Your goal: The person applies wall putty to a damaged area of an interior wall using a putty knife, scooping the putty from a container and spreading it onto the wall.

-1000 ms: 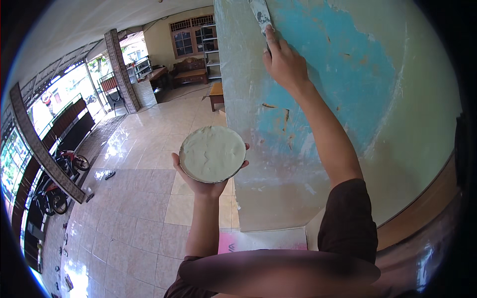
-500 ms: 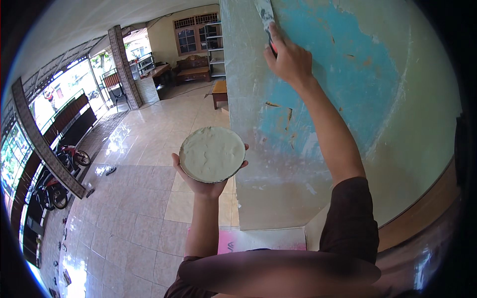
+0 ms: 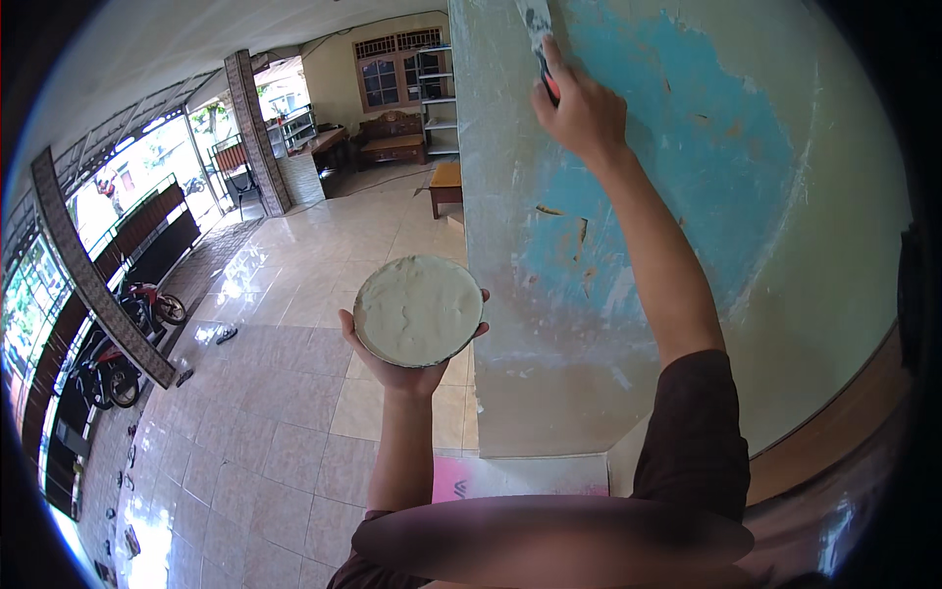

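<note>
My left hand (image 3: 410,377) is closed round a round bowl of pale grey-green filler paste (image 3: 419,312), gripping it from beneath with fingers at its right rim. High on the wall, my right hand (image 3: 586,116) grips a putty knife (image 3: 538,29) with a black and red handle, one finger stretched along it. Its pale-smeared blade points up at the wall's left part, and the blade's tip runs out at the top of the view. Beside that hand spreads a bare blue patch (image 3: 706,177) with peeled edges and several brownish gouges.
The wall's corner edge (image 3: 467,245) lies right of the tiled floor (image 3: 265,393). A pink and white board (image 3: 530,475) rests at the wall's foot. Farther off stand a small wooden table (image 3: 445,187), a wooden bench (image 3: 392,139), a metal shelf (image 3: 439,98), a tiled pillar (image 3: 257,133) and motorcycles (image 3: 113,363).
The view has shifted slightly, so the wall and room sit a little to the right. My right hand with the putty knife appears slightly lower and farther right; the bowl stays nearly in place.
</note>
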Demonstrator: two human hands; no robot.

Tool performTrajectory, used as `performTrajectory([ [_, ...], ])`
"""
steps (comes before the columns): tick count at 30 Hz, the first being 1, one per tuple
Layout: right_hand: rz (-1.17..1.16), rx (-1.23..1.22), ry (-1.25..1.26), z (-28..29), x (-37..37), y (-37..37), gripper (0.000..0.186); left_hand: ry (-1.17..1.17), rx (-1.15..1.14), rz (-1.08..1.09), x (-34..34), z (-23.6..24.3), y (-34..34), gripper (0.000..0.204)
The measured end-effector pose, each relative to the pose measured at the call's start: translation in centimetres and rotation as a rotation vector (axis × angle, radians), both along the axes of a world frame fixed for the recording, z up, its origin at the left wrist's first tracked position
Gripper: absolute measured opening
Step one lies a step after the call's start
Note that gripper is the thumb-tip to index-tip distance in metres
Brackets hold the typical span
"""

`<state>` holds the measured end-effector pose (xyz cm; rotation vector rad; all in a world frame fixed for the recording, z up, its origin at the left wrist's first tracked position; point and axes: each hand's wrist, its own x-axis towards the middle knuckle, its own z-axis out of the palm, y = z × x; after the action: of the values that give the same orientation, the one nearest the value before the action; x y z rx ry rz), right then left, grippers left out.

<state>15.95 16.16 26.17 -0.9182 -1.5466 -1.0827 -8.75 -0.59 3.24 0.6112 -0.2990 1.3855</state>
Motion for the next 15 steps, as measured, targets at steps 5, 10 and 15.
performTrajectory([
  [5, -0.069, 0.016, 0.041, 1.8, -0.4, 0.6, 0.057, -0.046, 0.039, -0.051, -0.1, 0.1, -0.3, 0.113],
  [10, 0.09, 0.002, -0.014, -2.2, 0.6, 0.5, 0.056, -0.034, -0.001, -0.002, -0.6, -0.4, -1.0, 0.114],
  [15, -0.036, 0.044, -0.003, 2.6, 0.1, 0.0, 0.059, -0.023, 0.009, -0.041, 0.4, 0.2, -0.8, 0.114],
])
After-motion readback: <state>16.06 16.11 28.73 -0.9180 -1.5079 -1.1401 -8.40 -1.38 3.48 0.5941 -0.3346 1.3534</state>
